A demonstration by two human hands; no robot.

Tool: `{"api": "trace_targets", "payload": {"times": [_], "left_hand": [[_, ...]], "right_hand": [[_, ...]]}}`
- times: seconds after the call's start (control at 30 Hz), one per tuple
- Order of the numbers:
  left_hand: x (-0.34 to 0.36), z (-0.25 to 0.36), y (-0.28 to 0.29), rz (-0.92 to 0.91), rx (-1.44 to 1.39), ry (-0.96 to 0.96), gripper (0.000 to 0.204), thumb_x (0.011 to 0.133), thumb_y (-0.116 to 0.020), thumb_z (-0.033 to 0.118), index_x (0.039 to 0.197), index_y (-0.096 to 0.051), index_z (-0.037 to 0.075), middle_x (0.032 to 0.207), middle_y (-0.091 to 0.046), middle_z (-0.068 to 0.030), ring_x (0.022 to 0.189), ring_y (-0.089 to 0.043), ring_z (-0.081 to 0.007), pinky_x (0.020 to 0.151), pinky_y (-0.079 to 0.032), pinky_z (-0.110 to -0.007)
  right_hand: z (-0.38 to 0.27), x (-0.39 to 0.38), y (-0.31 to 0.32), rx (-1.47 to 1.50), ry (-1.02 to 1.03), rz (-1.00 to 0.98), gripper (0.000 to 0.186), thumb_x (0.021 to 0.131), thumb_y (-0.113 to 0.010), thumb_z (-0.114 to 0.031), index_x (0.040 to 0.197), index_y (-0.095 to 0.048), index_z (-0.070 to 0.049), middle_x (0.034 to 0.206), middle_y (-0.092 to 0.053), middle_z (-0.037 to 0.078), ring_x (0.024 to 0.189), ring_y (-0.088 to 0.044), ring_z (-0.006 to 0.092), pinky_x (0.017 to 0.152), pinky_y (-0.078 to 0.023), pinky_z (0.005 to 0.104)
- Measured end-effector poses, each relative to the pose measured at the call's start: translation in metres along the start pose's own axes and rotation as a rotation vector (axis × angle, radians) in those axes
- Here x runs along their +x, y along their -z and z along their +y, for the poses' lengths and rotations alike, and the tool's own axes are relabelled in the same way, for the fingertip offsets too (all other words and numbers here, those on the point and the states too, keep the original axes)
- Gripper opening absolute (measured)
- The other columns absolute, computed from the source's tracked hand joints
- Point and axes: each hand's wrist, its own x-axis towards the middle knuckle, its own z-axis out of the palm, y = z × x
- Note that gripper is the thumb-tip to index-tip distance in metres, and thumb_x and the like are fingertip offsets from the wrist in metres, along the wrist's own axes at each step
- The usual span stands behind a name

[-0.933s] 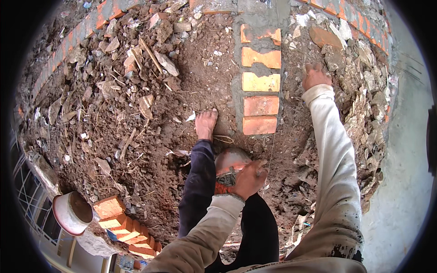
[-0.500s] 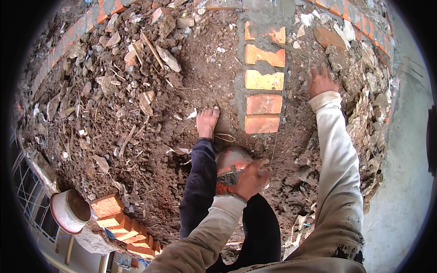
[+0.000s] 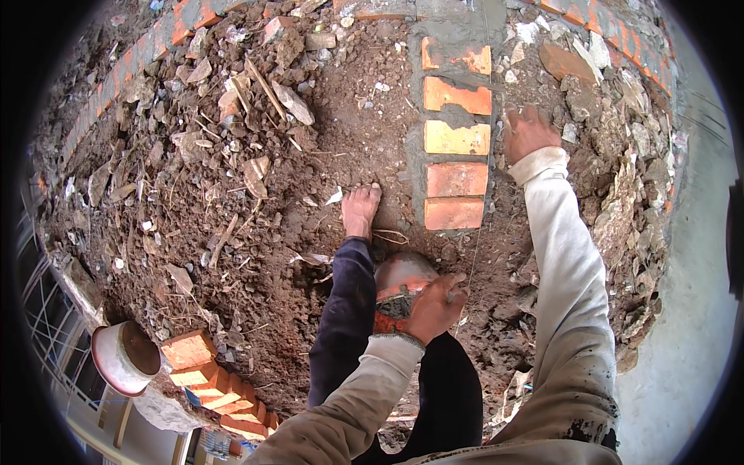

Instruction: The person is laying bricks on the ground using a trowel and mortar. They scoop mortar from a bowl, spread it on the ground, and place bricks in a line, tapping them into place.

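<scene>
My left hand [image 3: 435, 308] is closed in a fist over a rounded grey and orange pan [image 3: 403, 270] with grey mortar [image 3: 397, 307] in it, between my legs. Whatever the fist holds is hidden. A thin taut string [image 3: 477, 252] passes close by its knuckles and runs forward along the bricks. My right hand [image 3: 531, 134] reaches low over the soil, fingers apart and bent, just right of the string. To its left lies a row of orange bricks [image 3: 456, 179] bedded in mortar, the farther ones partly smeared with it.
My bare foot [image 3: 361, 208] rests on the soil left of the row. Rubble [image 3: 256, 174] and stones spread to both sides. A brick stack [image 3: 221, 387] and a white bucket [image 3: 124, 358] stand at lower left. Brick edging [image 3: 147, 58] curves along the back; grey concrete [image 3: 690, 310] borders the right.
My right hand has moved left toward the bricks and string. My left hand stays over the pan. The whole view has shifted slightly.
</scene>
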Motion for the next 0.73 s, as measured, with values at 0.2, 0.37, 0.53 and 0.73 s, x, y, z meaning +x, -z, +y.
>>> {"api": "trace_targets", "payload": {"times": [0.2,0.37,0.53,0.73], "left_hand": [[0.002,-0.004,-0.003,0.0,-0.019,-0.033,0.03,0.083,-0.057,0.018,0.111,-0.061,0.008,0.091,-0.065,-0.0127,0.067,-0.063,-0.0258,0.068,-0.049,-0.037],[0.001,-0.003,-0.003,-0.06,0.037,0.029,0.031,0.083,-0.057,0.018,0.113,-0.061,0.008,0.093,-0.065,-0.0131,0.074,-0.064,-0.0252,0.072,-0.049,-0.035],[0.004,0.002,0.002,-0.038,0.006,0.015,0.032,0.083,-0.057,0.018,0.113,-0.061,0.008,0.092,-0.065,-0.0132,0.076,-0.064,-0.0258,0.072,-0.049,-0.035],[0.004,0.008,0.004,-0.092,-0.02,0.05,0.033,0.082,-0.058,0.018,0.114,-0.06,0.007,0.094,-0.065,-0.013,0.08,-0.065,-0.0241,0.074,-0.049,-0.035]], "right_hand": [[0.011,0.0,0.005,-0.003,-0.021,0.002,0.042,0.083,-0.059,-0.025,0.124,-0.054,-0.017,0.113,-0.055,0.013,0.107,-0.056,0.0315,0.086,-0.048,0.0451],[0.014,0.002,-0.008,-0.025,-0.083,0.016,0.044,0.083,-0.06,-0.028,0.125,-0.054,-0.018,0.116,-0.054,0.013,0.104,-0.058,0.0329,0.086,-0.049,0.0439],[0.01,-0.006,-0.02,0.051,-0.082,-0.01,0.042,0.084,-0.058,-0.026,0.124,-0.055,-0.018,0.115,-0.054,0.011,0.105,-0.057,0.0298,0.087,-0.048,0.0449],[0.003,0.005,-0.016,0.008,-0.072,-0.077,0.048,0.083,-0.06,-0.031,0.128,-0.052,-0.018,0.115,-0.054,0.012,0.106,-0.056,0.0304,0.086,-0.048,0.0441]]}}
